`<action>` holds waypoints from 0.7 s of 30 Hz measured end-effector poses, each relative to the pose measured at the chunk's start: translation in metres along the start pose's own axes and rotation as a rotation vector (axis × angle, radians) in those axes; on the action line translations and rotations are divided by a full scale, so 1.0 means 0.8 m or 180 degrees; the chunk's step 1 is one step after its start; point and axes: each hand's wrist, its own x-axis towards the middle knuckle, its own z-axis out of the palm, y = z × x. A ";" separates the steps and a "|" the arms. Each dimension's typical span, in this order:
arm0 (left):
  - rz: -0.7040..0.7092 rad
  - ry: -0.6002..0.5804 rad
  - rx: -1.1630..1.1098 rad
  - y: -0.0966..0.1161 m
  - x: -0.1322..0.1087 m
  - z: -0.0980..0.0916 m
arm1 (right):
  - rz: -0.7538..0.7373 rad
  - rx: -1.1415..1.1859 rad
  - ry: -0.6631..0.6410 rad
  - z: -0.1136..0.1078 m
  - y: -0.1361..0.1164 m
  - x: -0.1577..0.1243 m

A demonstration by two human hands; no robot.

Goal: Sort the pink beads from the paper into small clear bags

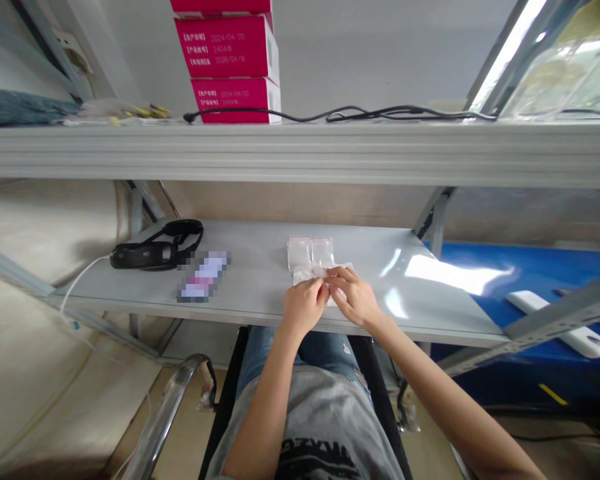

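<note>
two hands meet near the front edge of the grey bench (250, 287). the left hand (304, 305) and the right hand (356, 297) both pinch one small clear bag (305, 274), and the grip of each is closed on it with thumb and fingertips. the bag is low over the bench, just in front of two more clear bags (311, 252) lying flat side by side. well to the left rests a black strap device (155, 252). pink boxes (227, 48) stand on the shelf above.
</note>
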 end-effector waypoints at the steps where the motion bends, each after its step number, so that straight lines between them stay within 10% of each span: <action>1: 0.0089 -0.0011 -0.0092 0.001 0.000 0.000 | 0.0029 0.0083 -0.0043 0.000 -0.001 0.001; 6: 0.0250 0.0323 -0.0674 0.004 0.000 0.010 | 0.0342 0.0526 0.0034 0.001 0.002 0.002; 11: -0.0741 0.1386 -0.1926 -0.009 0.006 0.031 | 0.0613 0.1329 0.0429 0.000 0.008 0.002; 21: -0.1273 0.0918 -0.3802 -0.029 0.014 0.044 | 0.1388 0.2495 0.0571 0.017 0.033 0.010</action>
